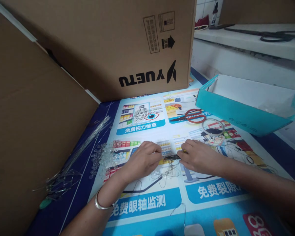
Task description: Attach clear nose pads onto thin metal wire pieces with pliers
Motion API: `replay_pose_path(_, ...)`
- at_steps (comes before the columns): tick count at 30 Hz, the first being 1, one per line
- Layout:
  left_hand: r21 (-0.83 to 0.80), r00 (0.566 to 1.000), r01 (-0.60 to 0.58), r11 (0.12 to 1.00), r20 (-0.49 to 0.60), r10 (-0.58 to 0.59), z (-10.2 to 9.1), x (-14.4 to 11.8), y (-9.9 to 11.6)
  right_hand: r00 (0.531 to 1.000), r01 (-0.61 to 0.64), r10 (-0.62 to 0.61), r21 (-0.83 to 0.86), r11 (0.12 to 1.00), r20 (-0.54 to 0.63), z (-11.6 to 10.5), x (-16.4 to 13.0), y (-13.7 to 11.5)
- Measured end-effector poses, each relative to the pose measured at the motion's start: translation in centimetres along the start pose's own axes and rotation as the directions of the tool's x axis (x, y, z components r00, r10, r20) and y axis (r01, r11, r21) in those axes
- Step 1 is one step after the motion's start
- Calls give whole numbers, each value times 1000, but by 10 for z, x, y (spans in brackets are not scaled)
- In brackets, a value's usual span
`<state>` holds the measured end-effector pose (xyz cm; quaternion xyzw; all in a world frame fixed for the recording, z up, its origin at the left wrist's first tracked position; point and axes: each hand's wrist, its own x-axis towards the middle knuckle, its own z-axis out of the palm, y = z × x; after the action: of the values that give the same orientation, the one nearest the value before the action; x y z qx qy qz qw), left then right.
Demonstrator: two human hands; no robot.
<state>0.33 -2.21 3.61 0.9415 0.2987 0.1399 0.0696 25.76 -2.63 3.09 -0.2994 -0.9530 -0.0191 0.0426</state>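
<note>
My left hand (147, 159) is closed in a pinch, at the end of a thin wire strung with clear beads (170, 169); the exact spot it grips is hidden by the fingers. My right hand (194, 154) is wrapped round small pliers (171, 157), whose dark narrow jaws point left toward my left fingertips. Loops of the beaded wire hang below the jaws and rest on the printed sheet. Left of my left hand lies a spread of loose clear beads (105, 159).
A bundle of thin wires (88, 139) lies at the left. Ahead are red-handled scissors (195, 116), a wire spool (213, 127) and a teal open box (243, 113). Cardboard panels (100, 42) stand along the left and back. More clear beads (141, 114) lie on the printed sheet (147, 205).
</note>
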Motion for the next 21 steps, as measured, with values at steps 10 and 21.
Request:
replay_pose_path(10, 361, 968, -250, 898, 101, 229, -10, -4, 11, 1000, 0, 0, 11, 1000, -3, -1, -1, 0)
replay_pose_path(21, 398, 973, -187, 898, 204, 111, -8, -5, 19, 1000, 2, -2, 23, 1000, 7, -2, -1, 0)
